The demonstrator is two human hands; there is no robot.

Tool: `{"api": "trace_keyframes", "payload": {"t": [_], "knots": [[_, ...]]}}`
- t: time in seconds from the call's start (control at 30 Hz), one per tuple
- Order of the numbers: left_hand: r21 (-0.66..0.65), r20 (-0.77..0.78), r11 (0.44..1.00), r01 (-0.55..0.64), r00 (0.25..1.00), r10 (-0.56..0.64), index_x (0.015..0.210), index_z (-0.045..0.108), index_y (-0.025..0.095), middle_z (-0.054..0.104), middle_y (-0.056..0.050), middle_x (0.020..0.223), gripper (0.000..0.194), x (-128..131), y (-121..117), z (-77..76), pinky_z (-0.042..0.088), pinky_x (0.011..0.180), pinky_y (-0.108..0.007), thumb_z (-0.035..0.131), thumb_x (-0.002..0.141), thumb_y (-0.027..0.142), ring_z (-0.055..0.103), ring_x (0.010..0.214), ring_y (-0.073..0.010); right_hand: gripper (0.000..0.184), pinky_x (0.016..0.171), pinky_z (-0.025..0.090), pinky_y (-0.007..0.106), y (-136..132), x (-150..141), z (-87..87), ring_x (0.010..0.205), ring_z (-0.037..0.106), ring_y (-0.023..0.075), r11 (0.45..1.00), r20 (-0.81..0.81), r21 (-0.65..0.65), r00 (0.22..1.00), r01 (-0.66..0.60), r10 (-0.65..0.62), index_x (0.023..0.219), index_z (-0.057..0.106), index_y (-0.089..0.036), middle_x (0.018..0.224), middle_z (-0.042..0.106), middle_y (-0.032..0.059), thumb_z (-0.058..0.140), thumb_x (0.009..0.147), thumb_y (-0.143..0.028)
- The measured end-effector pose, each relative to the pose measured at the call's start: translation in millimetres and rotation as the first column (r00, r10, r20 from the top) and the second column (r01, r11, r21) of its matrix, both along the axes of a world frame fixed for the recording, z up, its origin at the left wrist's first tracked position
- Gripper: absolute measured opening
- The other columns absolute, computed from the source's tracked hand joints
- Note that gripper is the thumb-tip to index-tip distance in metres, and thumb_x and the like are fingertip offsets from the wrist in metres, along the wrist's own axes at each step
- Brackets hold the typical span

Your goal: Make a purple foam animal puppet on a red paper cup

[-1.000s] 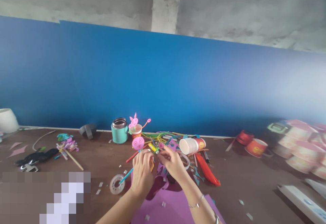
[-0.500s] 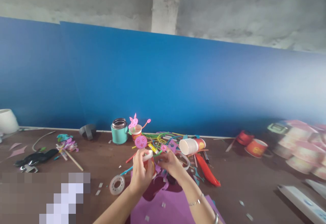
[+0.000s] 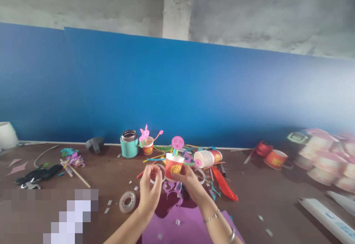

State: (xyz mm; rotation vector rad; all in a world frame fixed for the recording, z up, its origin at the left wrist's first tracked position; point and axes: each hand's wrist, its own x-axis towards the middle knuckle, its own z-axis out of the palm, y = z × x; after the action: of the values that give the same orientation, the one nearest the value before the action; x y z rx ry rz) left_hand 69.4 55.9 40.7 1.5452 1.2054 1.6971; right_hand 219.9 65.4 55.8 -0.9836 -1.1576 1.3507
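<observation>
A red paper cup [image 3: 171, 170] with a white rim and yellow print stands upright in my right hand [image 3: 188, 181], whose fingers and thumb grip its right side. Above the rim, a round pink paper face [image 3: 178, 143] rises on green and blue straws. A blue straw [image 3: 155, 159] sticks out to the cup's left. Close to the cup's left side is my left hand [image 3: 151, 186], its fingers loosely curved and apart from the thumb, with nothing seen in it. Near the stacked cups shows a small pink disc [image 3: 198, 163]; what it is fixed to is unclear.
Behind are a teal jar [image 3: 129, 146], another decorated cup [image 3: 148, 147], loose straws and stacked paper cups [image 3: 205, 159]. A tape roll [image 3: 127, 201] lies left of purple sheet [image 3: 180, 225]. Red scissors-like object [image 3: 224, 184], white power strip [image 3: 327, 216] and blurred cups [image 3: 324, 162] are rightward.
The cup, previously tilted and mostly hidden by my left hand, is now upright. My left hand has come off it, and my right hand now grips its side.
</observation>
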Motion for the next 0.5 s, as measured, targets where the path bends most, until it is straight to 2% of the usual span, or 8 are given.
{"api": "trace_keyframes", "payload": {"t": [0.07, 0.13, 0.23, 0.37, 0.43, 0.5], "knots": [[-0.257, 0.132, 0.963, 0.085, 0.99, -0.052, 0.079, 0.058, 0.019, 0.062, -0.005, 0.075, 0.024, -0.3, -1.8, 4.5, 0.048, 0.067, -0.031, 0.049, 0.084, 0.042, 0.06, 0.072, -0.0201, 0.037, 0.084, 0.046, 0.037, -3.1, 3.2, 1.1, 0.086, 0.064, 0.0235, 1.0, -0.026, 0.03, 1.0, -0.004, 0.005, 0.099, 0.063, -0.014, 0.088, 0.07, 0.0053, 0.073, 0.065, -0.026], [-0.371, 0.261, 0.917, 0.144, 0.964, -0.045, 0.084, 0.063, 0.02, 0.067, -0.009, 0.089, 0.03, -1.1, -3.2, 8.2, 0.049, 0.074, -0.032, 0.051, 0.081, 0.047, 0.062, 0.088, -0.024, 0.035, 0.082, 0.048, 0.036, -8.7, 2.8, -0.2, 0.088, 0.064, 0.0233, 0.997, 0.001, 0.053, 0.998, -0.061, 0.061, 0.1, 0.062, -0.015, 0.09, 0.07, 0.0049, 0.07, 0.067, -0.023], [-0.384, 0.385, 0.905, 0.183, 0.923, -0.023, 0.093, 0.066, 0.02, 0.067, -0.01, 0.106, 0.035, -1.9, -5.7, 10.1, 0.047, 0.085, -0.032, 0.055, 0.078, 0.05, 0.057, 0.108, -0.0266, 0.036, 0.073, 0.051, 0.033, -19.3, -3.4, -6.6, 0.081, 0.064, 0.0224, 0.984, 0.118, -0.011, 0.977, -0.179, 0.179, 0.098, 0.061, -0.016, 0.085, 0.069, 0.0028, 0.068, 0.063, -0.015], [-0.381, 0.457, 0.883, 0.273, 0.886, -0.077, 0.098, 0.066, 0.019, 0.067, -0.01, 0.111, 0.037, -1.0, -10.8, 5.8, 0.046, 0.089, -0.034, 0.061, 0.074, 0.047, 0.055, 0.113, -0.0286, 0.038, 0.065, 0.051, 0.03, -32.1, -11.7, -15.2, 0.072, 0.064, 0.0206, 0.964, 0.215, -0.119, 0.942, -0.238, 0.259, 0.096, 0.059, -0.015, 0.078, 0.069, 0.0012, 0.066, 0.059, -0.011], [-0.352, 0.459, 0.884, 0.307, 0.88, -0.123, 0.1, 0.066, 0.019, 0.066, -0.009, 0.113, 0.038, -1.6, -13.1, 2.0, 0.046, 0.09, -0.033, 0.064, 0.072, 0.046, 0.055, 0.114, -0.0284, 0.039, 0.072, 0.051, 0.033, -36.8, -12.4, -15.4, 0.08, 0.064, 0.0219, 0.964, 0.218, -0.1, 0.94, -0.246, 0.262, 0.099, 0.06, -0.015, 0.083, 0.069, 0.0032, 0.069, 0.062, -0.017], [-0.325, 0.463, 0.896, 0.302, 0.877, -0.128, 0.099, 0.066, 0.019, 0.066, -0.009, 0.113, 0.04, -3.3, -14.2, -2.3, 0.045, 0.092, -0.033, 0.068, 0.069, 0.045, 0.055, 0.114, -0.0281, 0.043, 0.086, 0.047, 0.036, -40.6, -11.5, -13.6, 0.098, 0.06, 0.0239, 0.974, 0.163, -0.064, 0.961, -0.216, 0.224, 0.107, 0.06, -0.017, 0.098, 0.068, 0.006, 0.069, 0.067, -0.031]]}}
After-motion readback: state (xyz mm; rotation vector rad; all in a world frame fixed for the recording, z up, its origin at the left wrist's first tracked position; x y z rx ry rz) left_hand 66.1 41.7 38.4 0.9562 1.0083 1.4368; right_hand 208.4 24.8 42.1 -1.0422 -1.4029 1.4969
